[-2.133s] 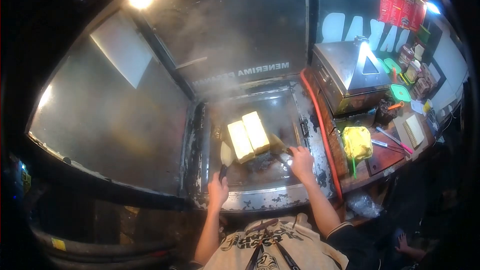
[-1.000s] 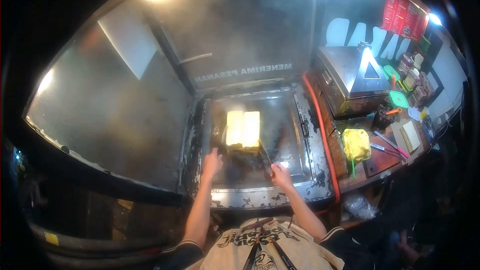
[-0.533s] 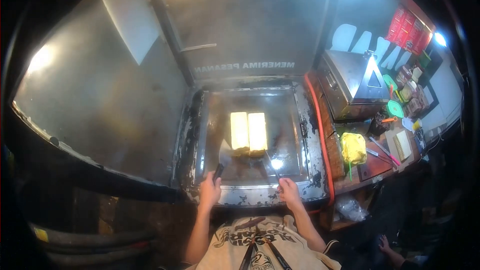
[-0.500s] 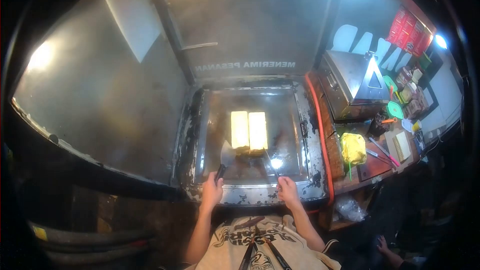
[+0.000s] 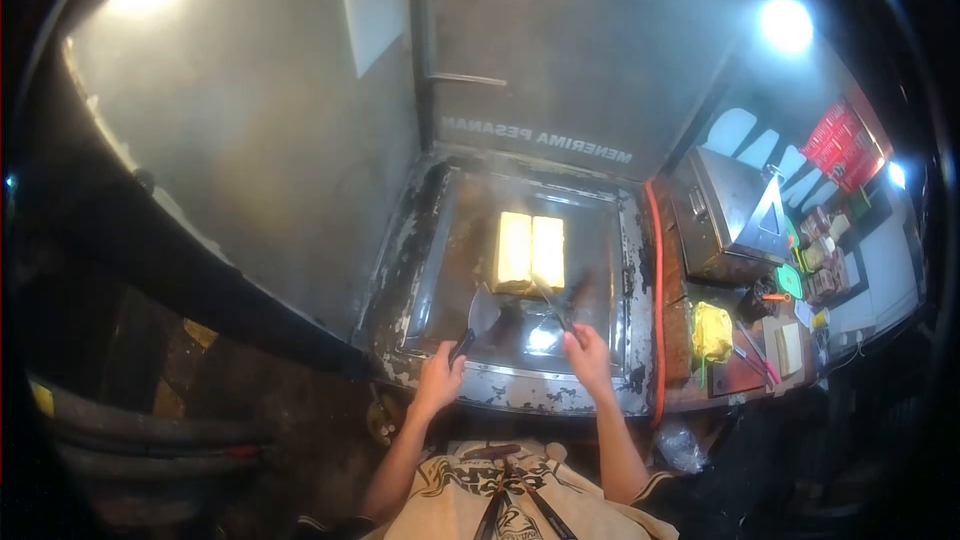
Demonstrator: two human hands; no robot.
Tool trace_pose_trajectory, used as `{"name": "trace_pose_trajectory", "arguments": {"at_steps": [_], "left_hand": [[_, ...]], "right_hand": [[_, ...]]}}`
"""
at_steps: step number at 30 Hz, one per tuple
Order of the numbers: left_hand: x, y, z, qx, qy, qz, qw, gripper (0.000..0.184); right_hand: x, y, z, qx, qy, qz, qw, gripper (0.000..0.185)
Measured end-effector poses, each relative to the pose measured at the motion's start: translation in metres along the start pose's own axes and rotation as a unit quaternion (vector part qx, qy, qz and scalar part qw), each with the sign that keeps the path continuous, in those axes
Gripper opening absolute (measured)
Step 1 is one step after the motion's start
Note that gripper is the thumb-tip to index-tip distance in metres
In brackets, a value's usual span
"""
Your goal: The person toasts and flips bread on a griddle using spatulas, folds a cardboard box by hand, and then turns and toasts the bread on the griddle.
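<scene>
Two pale yellow blocks that look like bread, a left one (image 5: 514,246) and a right one (image 5: 548,250), lie side by side on the flat metal griddle (image 5: 450,285). My left hand (image 5: 440,380) is wrapped round the black handle of a scraper (image 5: 484,310), whose broad blade is near the left block's lower corner. In my right hand (image 5: 590,355) is a thin, narrow tool (image 5: 553,304), possibly a spatula or knife. Its tip reaches the near edge of the right block; whether it goes underneath is hidden.
Metal panels (image 5: 560,50) enclose the griddle behind and at left. An orange-red hose (image 5: 656,280) runs along its right edge. On the wooden side counter stand a steel box (image 5: 722,215), a yellow wrapped lump (image 5: 712,332), knives, jars and lids (image 5: 789,281).
The view has turned, so the griddle and blocks appear farther right and tilted. Both hands still hold their tools close to the blocks' near edge.
</scene>
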State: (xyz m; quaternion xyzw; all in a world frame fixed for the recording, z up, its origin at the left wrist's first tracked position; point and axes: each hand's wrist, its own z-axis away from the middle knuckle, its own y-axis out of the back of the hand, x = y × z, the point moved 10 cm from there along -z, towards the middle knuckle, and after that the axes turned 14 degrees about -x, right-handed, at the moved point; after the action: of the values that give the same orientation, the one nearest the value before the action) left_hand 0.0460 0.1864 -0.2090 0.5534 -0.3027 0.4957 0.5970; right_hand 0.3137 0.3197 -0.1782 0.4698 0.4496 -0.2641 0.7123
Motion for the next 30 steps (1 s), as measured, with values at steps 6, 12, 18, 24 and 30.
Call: {"name": "trace_pose_trajectory", "arguments": {"at_steps": [6,12,18,24,30], "left_hand": [[-0.021,0.026,0.063,0.011,0.019,0.036,0.999,0.024],[-0.031,0.06,0.119,0.046,0.052,0.094,0.993,0.024],[-0.082,0.076,0.16,0.095,0.078,0.143,0.982,0.025],[-0.079,0.098,0.171,0.086,0.087,0.11,0.986,0.03],[-0.087,0.101,0.164,0.086,0.069,0.135,0.985,0.033]], "right_hand": [[-0.12,-0.078,-0.12,-0.003,0.157,0.371,0.915,0.03],[-0.114,-0.163,-0.248,-0.034,0.084,0.506,0.858,0.022],[-0.119,-0.2,-0.203,-0.11,0.115,0.576,0.802,0.018],[-0.14,-0.188,-0.123,-0.203,0.128,0.616,0.751,0.013],[-0.121,-0.164,-0.219,-0.067,0.087,0.56,0.821,0.012]]}}
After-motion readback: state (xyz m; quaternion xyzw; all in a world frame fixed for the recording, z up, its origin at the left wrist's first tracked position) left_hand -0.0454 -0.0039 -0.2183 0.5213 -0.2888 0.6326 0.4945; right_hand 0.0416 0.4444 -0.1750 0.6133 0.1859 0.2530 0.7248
